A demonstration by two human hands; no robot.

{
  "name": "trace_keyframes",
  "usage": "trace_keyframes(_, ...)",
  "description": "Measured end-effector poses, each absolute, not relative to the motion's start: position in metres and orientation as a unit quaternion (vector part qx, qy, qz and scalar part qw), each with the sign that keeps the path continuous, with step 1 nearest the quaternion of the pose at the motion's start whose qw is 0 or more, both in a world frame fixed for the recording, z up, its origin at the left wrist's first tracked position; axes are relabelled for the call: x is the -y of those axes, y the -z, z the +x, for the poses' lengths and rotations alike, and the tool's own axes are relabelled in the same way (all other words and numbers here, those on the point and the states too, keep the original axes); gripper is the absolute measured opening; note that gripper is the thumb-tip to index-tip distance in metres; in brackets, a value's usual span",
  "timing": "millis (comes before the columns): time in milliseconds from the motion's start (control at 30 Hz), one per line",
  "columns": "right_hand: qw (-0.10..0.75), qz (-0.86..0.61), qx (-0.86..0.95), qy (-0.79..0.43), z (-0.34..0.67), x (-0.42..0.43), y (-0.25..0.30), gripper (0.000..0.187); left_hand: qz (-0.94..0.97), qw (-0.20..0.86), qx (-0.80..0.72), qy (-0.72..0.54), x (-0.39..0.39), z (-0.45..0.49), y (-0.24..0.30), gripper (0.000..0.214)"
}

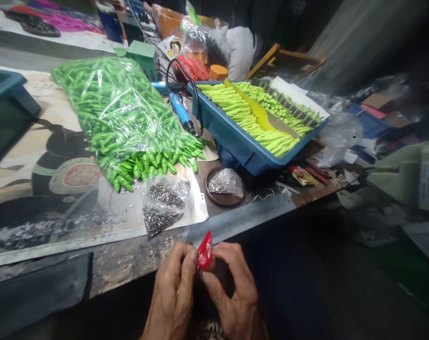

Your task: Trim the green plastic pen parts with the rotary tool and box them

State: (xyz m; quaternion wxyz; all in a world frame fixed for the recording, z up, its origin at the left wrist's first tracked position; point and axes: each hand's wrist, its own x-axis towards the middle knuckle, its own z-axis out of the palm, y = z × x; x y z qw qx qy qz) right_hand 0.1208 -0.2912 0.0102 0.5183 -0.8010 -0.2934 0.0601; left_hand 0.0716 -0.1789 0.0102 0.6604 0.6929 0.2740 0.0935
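Both my hands are low in the head view, just off the front edge of the workbench (pixel 235 222). My left hand (pixel 173 293) and my right hand (pixel 235 288) pinch a small red glossy packet (pixel 204 252) between their fingertips. The packet stands upright between the two thumbs. Nearest on the bench are a clear bag of small dark metal parts (pixel 164 202) and a round brown dish (pixel 224 188) holding another clear bag.
A big clear bag of green plastic pieces (pixel 122 118) lies on the bench. Behind it sits a blue electric screwdriver (pixel 181 111) with black cable. A blue tray (pixel 242 141) of yellow-green pieces stands right of centre. A dark teal bin (pixel 5 108) is at left. Clutter lies at far right.
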Motion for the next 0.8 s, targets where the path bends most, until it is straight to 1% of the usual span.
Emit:
trace_keyframes(200,0.491,-0.799,0.345,0.020,0.122,0.292,-0.003,0.016,0.729,0.629,-0.248,-0.110,0.185,0.070,-0.008,0.025)
trace_keyframes(367,0.442,-0.817,0.356,0.104,0.120,0.290,0.007,0.018,0.752,0.609,-0.216,-0.126,0.186,0.071,-0.008,0.022)
trace_keyframes(467,0.423,-0.822,0.354,0.140,0.119,0.289,0.012,0.016,0.764,0.609,-0.176,-0.116,0.185,0.070,-0.009,0.015)
trace_keyframes(567,0.427,-0.822,0.341,0.159,0.120,0.289,0.018,0.016,0.783,0.600,-0.127,-0.102,0.185,0.067,-0.008,0.008)
trace_keyframes(700,0.434,-0.823,0.331,0.158,0.119,0.291,0.024,0.018,0.820,0.548,-0.066,-0.149,0.185,0.065,-0.004,0.018)
trace_keyframes(800,0.425,-0.826,0.329,0.172,0.118,0.290,0.025,0.019,0.849,0.486,-0.036,-0.205,0.186,0.064,0.000,0.022)
